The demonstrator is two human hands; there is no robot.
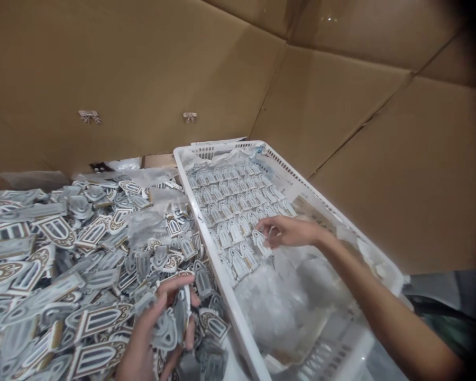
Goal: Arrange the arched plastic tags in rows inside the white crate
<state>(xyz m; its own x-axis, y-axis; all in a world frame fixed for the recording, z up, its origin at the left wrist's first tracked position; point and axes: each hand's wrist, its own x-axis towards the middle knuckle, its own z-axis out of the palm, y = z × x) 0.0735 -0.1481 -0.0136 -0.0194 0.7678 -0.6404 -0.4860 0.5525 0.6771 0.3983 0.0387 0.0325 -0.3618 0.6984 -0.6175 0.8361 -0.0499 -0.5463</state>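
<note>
Small arched window-shaped pieces (103,317) lie in a large loose pile on the left, white and grey with brown trim. My left hand (162,323) is over the pile's right part, its fingers curled round a few of these pieces. Inside the white plastic basket (218,264), similar pieces (230,201) stand in neat slanting rows. My right hand (283,231) is over the basket, its fingertips pinched at an arched piece (262,242) at the right end of a front row.
Crumpled clear plastic (269,301) and paper lie in the basket's nearer part. Brown cardboard walls (143,69) rise behind and to the right. Two small bow-shaped pieces (89,116) are on the back wall.
</note>
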